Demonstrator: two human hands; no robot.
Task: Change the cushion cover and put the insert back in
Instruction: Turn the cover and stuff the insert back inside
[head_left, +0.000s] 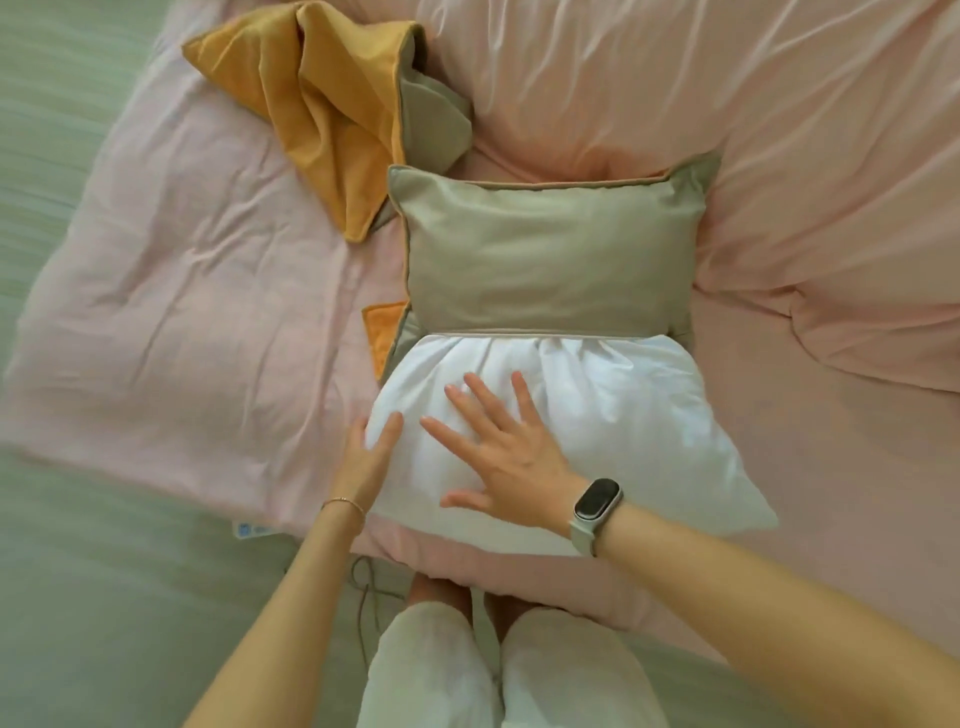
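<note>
Two hands work at the near edge of the bed. One left hand lies flat against the left side of the white insert, fingers straight and holding nothing. One right hand, a dark smartwatch on its wrist, presses down on top of the insert with all fingers spread wide — open, gripping nothing. Only one insert is in view, its near half bulging out under and beside the fingers, its far half already inside the grey cover just beyond the fingertips. One orange flap peeks out left of the cover's mouth. Farther off, up and to the left of both hands, one crumpled orange-and-grey cover lies loose on the pink bedding — well apart from the fingers.
</note>
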